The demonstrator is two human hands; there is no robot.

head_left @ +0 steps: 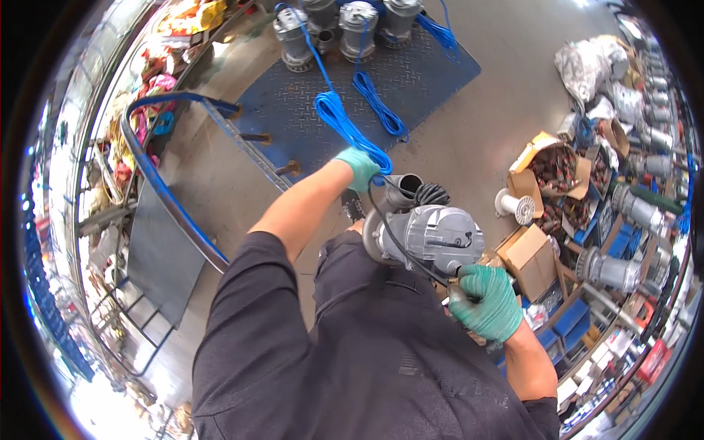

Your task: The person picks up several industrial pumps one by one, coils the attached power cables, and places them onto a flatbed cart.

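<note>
A grey metal pump (444, 233) lies tilted in front of my body, its round pipe opening (411, 183) facing away. My left hand (358, 167), in a green glove, is closed around the near end of a looped bundle of blue rope (339, 121), just left of the pipe opening. A black cable (398, 240) runs from near that hand across the pump toward my right hand (485, 302). This gloved hand is curled closed against the pump's right end; what lies inside its fingers is mostly hidden. A small black cable coil (431, 194) rests by the pipe opening.
Several similar pumps (358, 33) stand on a blue patterned metal plate (308, 81) ahead, with another blue rope bundle (380, 106). A bent blue metal rail (158, 180) rises at left. Cardboard boxes (529, 257), a white spool (515, 207) and more pumps (609, 270) crowd the right.
</note>
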